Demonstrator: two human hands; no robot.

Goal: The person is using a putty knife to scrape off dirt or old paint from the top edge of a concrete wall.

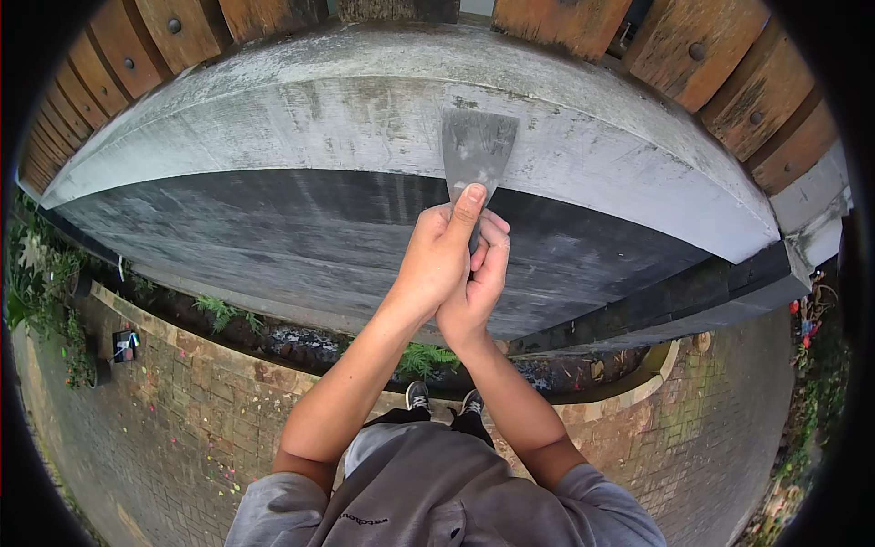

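Both my hands are closed together around a putty knife, whose wide grey metal blade points away from me. Its broad edge lies against the whitish upper band of a wall with worn, stained paint. My left hand has its thumb stretched along the base of the blade. Beside it, my right hand curls its fingers about the handle, which is mostly hidden by the two hands. Pale dust marks the right fingers. Below the band, the dark grey wall face shows whitish smears.
Wooden slats with round bolts line the wall's top. At its foot runs a planting bed with green plants, edged by a stone curb. My shoes stand near the curb on brick paving. A small dark box lies at left.
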